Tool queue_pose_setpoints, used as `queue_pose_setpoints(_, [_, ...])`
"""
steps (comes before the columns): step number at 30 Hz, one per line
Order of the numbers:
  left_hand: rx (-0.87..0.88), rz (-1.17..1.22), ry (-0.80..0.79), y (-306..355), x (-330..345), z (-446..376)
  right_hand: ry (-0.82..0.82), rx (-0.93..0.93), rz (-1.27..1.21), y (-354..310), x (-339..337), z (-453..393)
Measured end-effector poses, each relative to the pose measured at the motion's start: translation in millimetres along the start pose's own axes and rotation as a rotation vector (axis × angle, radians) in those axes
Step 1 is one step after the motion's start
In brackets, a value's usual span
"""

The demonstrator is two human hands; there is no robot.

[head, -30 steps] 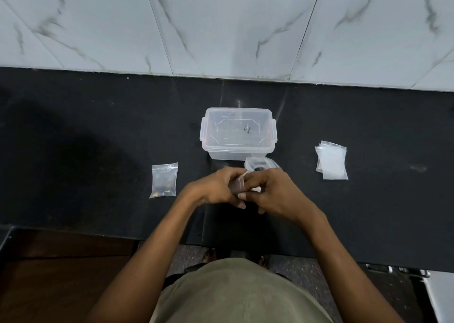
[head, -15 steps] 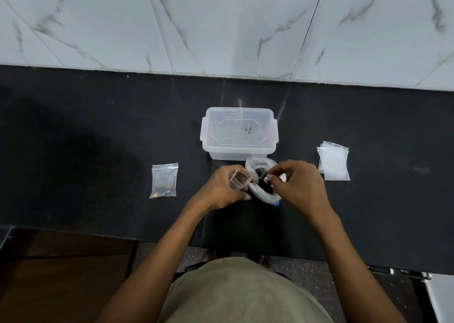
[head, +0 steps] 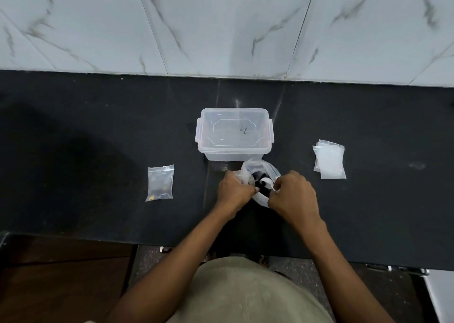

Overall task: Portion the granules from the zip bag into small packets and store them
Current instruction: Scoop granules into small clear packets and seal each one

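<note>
Both hands grip plastic at the mouth of the open zip bag (head: 266,169) on the black counter (head: 98,138): left hand (head: 234,191) pinches a small clear packet (head: 242,176) at the bag's left rim, right hand (head: 293,196) curls round a white scoop (head: 266,182) over the dark granules (head: 260,176). Bag stands just in front of the lidded clear box (head: 234,136). One filled packet (head: 160,183) lies well left; stack of empty packets (head: 329,159) lies right.

A lidded container (head: 234,133) sat on the counter (head: 86,138), with the wall tiles (head: 221,25) behind it. Just before it stood the zip bag (head: 260,173), between the left hand (head: 234,192) and the right hand (head: 294,197). A filled packet (head: 160,183) lay well to the left, and a stack of packets (head: 329,159) well to the right.
</note>
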State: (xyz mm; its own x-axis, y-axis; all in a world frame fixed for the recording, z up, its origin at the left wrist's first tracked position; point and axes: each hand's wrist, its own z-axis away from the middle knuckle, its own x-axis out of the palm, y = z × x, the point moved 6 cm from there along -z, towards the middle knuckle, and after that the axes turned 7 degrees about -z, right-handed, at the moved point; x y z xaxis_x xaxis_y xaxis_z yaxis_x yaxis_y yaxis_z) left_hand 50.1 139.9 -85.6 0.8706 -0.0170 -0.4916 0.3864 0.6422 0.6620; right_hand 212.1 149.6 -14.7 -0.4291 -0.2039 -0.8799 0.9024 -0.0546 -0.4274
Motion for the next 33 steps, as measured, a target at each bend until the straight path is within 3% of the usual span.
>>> queue_pose_setpoints(10, [-0.023, 0.294, -0.096, 0.1, 18.9, 2.0, 0.116, -0.025, -0.104, 7.9, 6.0, 4.1])
queue_pose_setpoints(20, [0.023, 0.364, -0.069, 4.4, 14.4, 5.6, 0.178, -0.207, -0.084, 8.5, 16.8, 13.3])
queue_pose_setpoints(29, [0.018, 0.685, -0.165, 11.2, 19.1, 5.9, 0.096, -0.025, -0.297, 38.7, 22.2, 3.9])
queue_pose_setpoints(33, [-0.057, 0.523, -0.045, 1.5, 19.6, 2.1, 0.093, 0.059, -0.356, 41.7, 23.3, 3.9])
